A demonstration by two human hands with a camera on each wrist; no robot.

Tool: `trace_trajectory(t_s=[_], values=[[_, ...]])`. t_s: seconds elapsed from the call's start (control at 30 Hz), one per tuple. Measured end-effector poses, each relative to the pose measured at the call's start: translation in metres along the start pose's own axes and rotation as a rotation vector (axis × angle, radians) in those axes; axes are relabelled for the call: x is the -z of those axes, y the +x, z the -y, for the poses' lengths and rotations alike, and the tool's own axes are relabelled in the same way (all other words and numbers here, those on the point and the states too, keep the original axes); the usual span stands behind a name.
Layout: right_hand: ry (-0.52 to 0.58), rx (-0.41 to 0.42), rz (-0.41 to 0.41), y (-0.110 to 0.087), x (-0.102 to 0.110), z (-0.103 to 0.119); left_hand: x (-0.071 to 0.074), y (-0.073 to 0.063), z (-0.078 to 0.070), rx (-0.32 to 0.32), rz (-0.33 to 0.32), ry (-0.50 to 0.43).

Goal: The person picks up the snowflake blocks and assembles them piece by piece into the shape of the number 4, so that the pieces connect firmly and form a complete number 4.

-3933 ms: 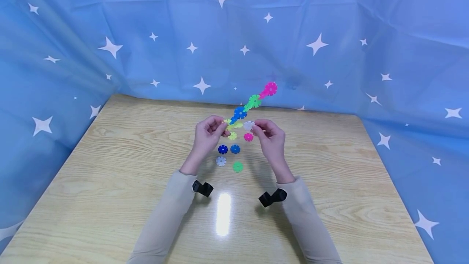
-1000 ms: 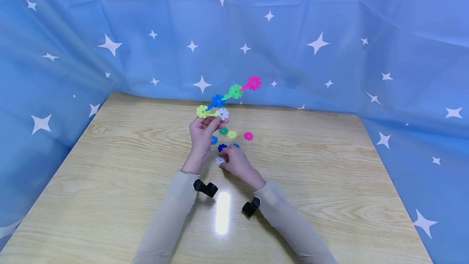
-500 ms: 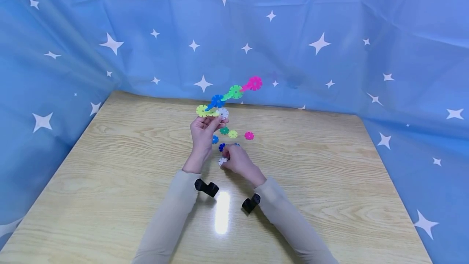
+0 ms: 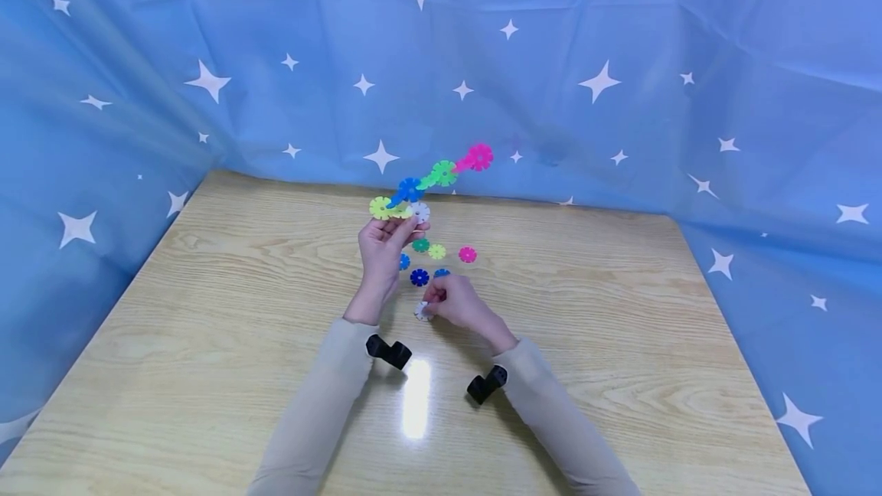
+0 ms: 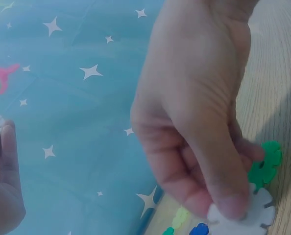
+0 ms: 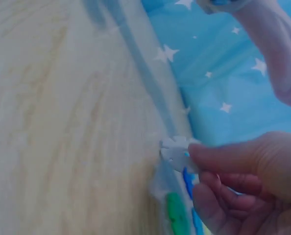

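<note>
Head view: left grip pinched the chain, right grip pinched a white disc below it. Seemed like pickup stage; next probably meant lifting that disc chainward.

My left fingers hold the chain up, with the curtain behind. Loose pieces lie on the table behind my right fingers, which hold one piece.

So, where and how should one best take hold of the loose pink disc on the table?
Probably pinch the loose pink disc by its notched rim, coming from the right: it lies flat, and the loose yellow disc is on its left.
</note>
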State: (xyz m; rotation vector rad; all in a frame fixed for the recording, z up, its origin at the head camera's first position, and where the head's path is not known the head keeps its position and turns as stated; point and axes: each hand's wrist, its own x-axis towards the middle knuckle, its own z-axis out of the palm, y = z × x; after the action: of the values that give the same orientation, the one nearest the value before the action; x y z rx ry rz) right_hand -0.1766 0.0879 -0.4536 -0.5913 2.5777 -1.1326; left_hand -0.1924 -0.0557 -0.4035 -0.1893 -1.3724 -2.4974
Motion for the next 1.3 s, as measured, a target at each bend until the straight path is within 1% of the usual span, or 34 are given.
trace_trajectory(t_s=[0.07,0.13,0.2,0.3,0.4,0.47,0.57,0.67,0.83,1.0,1.13,1.3], values=[[0.027,0.0,-0.005,-0.002,0.005,-0.001,0.0,0.0,0.0,-0.005,-0.003,-0.003],[0.072,-0.004,-0.034,-0.004,0.012,0.0,-0.001,0.0,0.0,-0.011,-0.007,-0.006],[0.162,-0.025,-0.091,-0.006,0.02,0.004,-0.001,0.001,0.001,-0.016,-0.011,-0.004],[0.357,-0.058,-0.201,-0.007,0.033,0.014,-0.002,0.0,0.001,-0.011,-0.017,0.016],[0.519,-0.097,-0.301,-0.008,0.045,0.024,-0.002,-0.001,0.003,-0.003,-0.018,0.041],[0.613,-0.111,-0.35,-0.008,0.052,0.028,-0.003,-0.002,0.004,0.0,-0.015,0.056],[0.715,-0.111,-0.402,-0.008,0.059,0.032,-0.004,-0.002,0.005,-0.001,-0.013,0.065],[0.825,-0.093,-0.419,-0.006,0.063,0.035,-0.005,-0.003,0.005,0.003,-0.012,0.068],[0.984,-0.07,-0.416,-0.004,0.066,0.041,-0.008,-0.004,0.006,0.01,-0.017,0.041],[1.111,-0.069,-0.421,-0.002,0.066,0.046,-0.01,-0.004,0.008,0.007,-0.024,0.027],[1.171,-0.092,-0.415,-0.002,0.066,0.05,-0.01,-0.005,0.008,0.005,-0.029,0.016],[1.216,-0.124,-0.413,0.0,0.066,0.052,-0.01,-0.005,0.008,0.011,-0.031,0.007]])
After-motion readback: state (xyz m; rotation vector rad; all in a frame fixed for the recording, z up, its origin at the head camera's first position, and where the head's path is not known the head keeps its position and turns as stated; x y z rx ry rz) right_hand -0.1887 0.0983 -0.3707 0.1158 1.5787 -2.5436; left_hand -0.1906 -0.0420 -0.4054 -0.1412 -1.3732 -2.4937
